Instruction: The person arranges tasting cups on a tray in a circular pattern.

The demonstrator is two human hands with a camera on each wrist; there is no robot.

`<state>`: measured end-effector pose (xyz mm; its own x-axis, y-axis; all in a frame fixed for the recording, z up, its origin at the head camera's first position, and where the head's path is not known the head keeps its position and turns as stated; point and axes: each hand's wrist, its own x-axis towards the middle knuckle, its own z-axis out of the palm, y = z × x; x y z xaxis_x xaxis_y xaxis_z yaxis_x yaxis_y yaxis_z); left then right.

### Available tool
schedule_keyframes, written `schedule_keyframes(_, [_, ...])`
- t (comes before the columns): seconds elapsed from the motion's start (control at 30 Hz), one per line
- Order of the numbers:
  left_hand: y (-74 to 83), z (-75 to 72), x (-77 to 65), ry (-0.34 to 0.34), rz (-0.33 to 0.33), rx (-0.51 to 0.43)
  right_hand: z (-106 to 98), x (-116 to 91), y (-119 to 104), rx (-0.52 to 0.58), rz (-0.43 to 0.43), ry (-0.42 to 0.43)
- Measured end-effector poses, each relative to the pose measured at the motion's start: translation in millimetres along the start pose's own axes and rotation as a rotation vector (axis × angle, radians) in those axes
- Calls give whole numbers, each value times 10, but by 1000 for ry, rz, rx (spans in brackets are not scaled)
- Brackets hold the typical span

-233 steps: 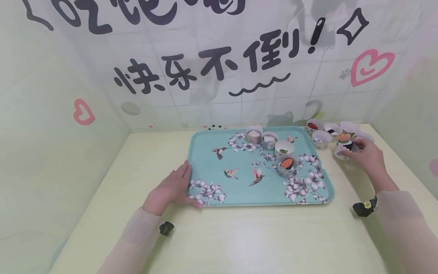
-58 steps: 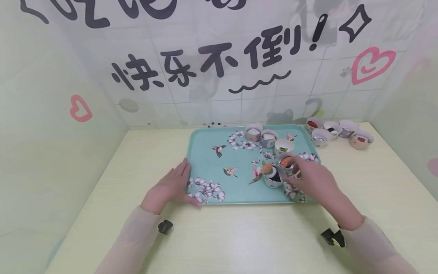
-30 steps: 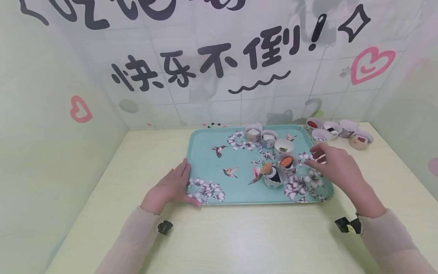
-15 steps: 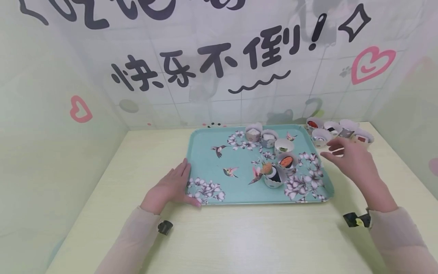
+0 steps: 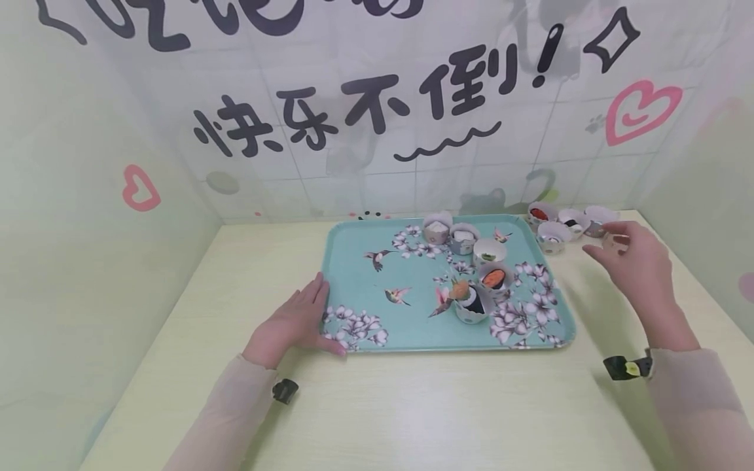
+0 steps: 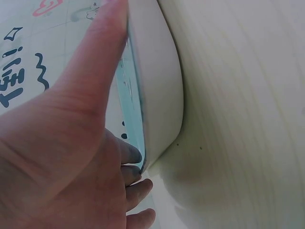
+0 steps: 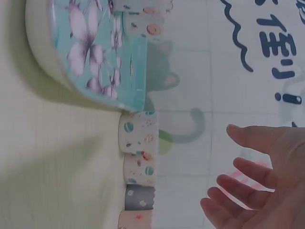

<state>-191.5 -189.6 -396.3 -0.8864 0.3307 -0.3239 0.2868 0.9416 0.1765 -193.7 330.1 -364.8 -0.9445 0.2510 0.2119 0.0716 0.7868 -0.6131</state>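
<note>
My left hand (image 5: 294,327) lies along the left edge of the blue flowered tray (image 5: 365,327), fingers straight and thumb at its front edge. In the left wrist view the thumb and fingers touch the tray's rim (image 6: 131,100). My right hand (image 5: 639,265), fingers parted and holding nothing, hovers by the small paper cups right of the tray. It partly hides the rightmost cup, pinkish (image 7: 136,219) in the right wrist view; a grey cup (image 7: 139,197) stands beside it. At the tray's front, a cup (image 5: 471,315) holds a sushi piece with an orange topping (image 5: 459,290).
Also on the tray are a cup with orange-topped sushi (image 5: 493,280), one with something green (image 5: 489,252), and two with white pieces (image 5: 463,241). Beyond its right edge, several cups stand clustered, one holding a red-topped piece (image 5: 538,214). A printed wall (image 5: 353,190) rises behind.
The cup with the orange-topped sushi moved from the right of the table onto the tray's front. My right hand let it go and moved back right to the cups. My left hand stayed put.
</note>
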Motion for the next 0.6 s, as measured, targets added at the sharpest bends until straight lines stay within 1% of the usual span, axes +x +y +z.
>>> schedule_keyframes(0.17, [-2,8,-3,6,5,0,-37,99,134,30,57,20])
schedule_keyframes(0.27, [3,8,-9,6,5,3,-60,150,195,50,112,13])
schedule_keyframes(0.37, [12,5,-14,6,1,8,-77,193,232,82,165,23])
schedule_keyframes(0.5, [20,-4,-18,6,0,13,-100,239,274,112,194,46])
schedule_keyframes(0.6, [22,-11,-22,7,3,12,-107,274,324,130,203,45])
